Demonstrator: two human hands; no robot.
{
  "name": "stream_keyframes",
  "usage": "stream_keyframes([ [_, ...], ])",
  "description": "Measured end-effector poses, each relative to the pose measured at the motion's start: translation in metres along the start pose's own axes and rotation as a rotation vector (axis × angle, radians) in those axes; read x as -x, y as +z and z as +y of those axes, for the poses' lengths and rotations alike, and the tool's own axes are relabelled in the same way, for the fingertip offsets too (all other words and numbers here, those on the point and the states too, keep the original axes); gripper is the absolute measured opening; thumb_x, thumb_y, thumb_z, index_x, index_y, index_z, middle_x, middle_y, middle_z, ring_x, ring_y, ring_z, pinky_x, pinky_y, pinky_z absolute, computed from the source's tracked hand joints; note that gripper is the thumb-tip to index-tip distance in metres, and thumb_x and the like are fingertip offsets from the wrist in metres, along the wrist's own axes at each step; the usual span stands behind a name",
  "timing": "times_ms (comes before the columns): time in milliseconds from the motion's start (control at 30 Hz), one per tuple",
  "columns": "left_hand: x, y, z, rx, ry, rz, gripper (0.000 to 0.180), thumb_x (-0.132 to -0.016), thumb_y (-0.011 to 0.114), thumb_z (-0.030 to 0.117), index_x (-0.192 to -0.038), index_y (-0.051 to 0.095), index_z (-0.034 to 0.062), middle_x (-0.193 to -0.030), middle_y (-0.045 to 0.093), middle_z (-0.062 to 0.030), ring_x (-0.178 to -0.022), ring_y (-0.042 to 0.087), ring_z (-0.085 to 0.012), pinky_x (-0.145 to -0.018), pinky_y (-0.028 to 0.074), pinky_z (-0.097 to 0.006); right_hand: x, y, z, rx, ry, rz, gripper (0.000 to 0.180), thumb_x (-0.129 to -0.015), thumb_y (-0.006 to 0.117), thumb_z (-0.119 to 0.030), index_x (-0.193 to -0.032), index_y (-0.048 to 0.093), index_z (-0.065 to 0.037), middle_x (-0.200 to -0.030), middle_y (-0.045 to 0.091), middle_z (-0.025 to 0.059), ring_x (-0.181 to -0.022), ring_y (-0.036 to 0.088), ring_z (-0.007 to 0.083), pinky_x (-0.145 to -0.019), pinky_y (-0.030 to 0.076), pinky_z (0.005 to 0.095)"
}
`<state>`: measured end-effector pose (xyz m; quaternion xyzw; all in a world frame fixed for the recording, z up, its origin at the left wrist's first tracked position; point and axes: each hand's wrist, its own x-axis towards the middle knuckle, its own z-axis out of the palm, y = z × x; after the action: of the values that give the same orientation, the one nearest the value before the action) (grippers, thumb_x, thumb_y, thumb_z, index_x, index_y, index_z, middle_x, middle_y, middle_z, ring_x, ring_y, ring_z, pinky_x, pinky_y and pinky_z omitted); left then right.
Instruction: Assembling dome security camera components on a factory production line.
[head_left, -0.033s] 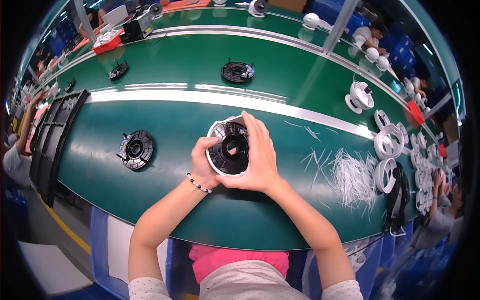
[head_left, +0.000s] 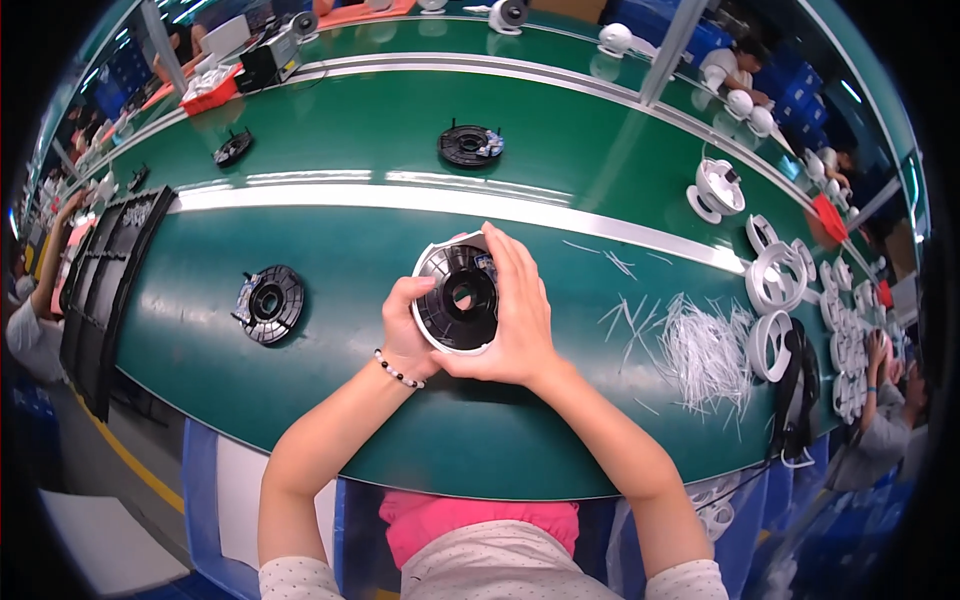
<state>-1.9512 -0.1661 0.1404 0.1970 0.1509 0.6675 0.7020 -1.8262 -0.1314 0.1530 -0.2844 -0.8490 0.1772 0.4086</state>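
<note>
Held piece: white shell, round, with a black disc seated or lying inside its rim; whether fastened cannot be told. Located above the middle of the tabletop, between both hands.
Recent change: next to none; hands and shell match the picture just before, the view alone having shifted slightly.
Meaning for the work: judged a pause or steady hold, shell and disc remaining together in hand, with no new step visible.
Left hand: grip curved around the shell's left side, thumb over the rim toward the disc; opened about to the shell's edge and clamped on it.
Right hand: grip spread broadly, fingers long over the right side, thumb beneath along the lower rim; clamped on the same shell.
Bracelet: beaded, one, on the left wrist.
Second black disc: one, on the tabletop, left of the hands, untouched.
White strips: loose heap, right of the hands, a few strays beside it.
White rings: several, nearest one beside the heap.
Black tray: compartmented, at the tabletop's left end.
</note>
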Motion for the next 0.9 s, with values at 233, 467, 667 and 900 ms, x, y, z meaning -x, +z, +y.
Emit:
stream_keyframes([
  [233, -0.034, 0.022, -0.008, -0.113, -0.260, 0.180, 0.048, -0.081, 0.035, 0.040, -0.106, 0.051, 0.0023, -0.100, 0.057, -0.0127, -0.090, 0.056, -0.0238, -0.081, 0.046, -0.037, 0.023, -0.035, 0.037, -0.022, -0.229, 0.047, 0.084, -0.050, 0.076, -0.032, -0.120, 0.038, -0.006, -0.128, 0.035, 0.0139, -0.116, 0.033, 0.0348, -0.094, 0.028, 0.0438],
  [467, -0.084, 0.035, -0.036, -0.395, -0.624, 0.199, 0.049, -0.079, 0.037, 0.044, -0.100, 0.049, 0.0017, -0.096, 0.056, -0.0159, -0.083, 0.059, -0.0287, -0.067, 0.052, -0.043, 0.038, -0.105, 0.065, -0.080, -0.072, 0.165, 0.053, -0.056, 0.064, 0.006, -0.106, 0.053, -0.006, -0.106, 0.057, 0.0104, -0.091, 0.056, 0.0284, -0.080, 0.045, 0.0353],
  [667, -0.131, 0.065, -0.084, -0.449, -0.537, 0.043, 0.040, -0.083, 0.033, 0.032, -0.101, 0.051, 0.0007, -0.105, 0.055, -0.0153, -0.095, 0.055, -0.0252, -0.086, 0.042, -0.041, 0.065, -0.159, 0.093, 0.228, -0.027, 0.104, 0.064, -0.059, 0.068, -0.006, -0.119, 0.043, -0.004, -0.122, 0.044, 0.0135, -0.112, 0.041, 0.0329, -0.092, 0.034, 0.0383],
  [900, -0.275, 0.015, -0.165, -0.328, -0.398, -0.062, 0.033, -0.083, 0.041, 0.027, -0.099, 0.048, -0.0005, -0.100, 0.053, -0.0147, -0.093, 0.051, -0.0284, -0.085, 0.039, -0.049, 0.152, -0.281, 0.137, 0.917, 0.450, 0.523, 0.037, -0.067, 0.063, -0.007, -0.103, 0.055, 0.000, -0.101, 0.056, 0.0154, -0.095, 0.052, 0.0286, -0.085, 0.038, 0.0354],
])
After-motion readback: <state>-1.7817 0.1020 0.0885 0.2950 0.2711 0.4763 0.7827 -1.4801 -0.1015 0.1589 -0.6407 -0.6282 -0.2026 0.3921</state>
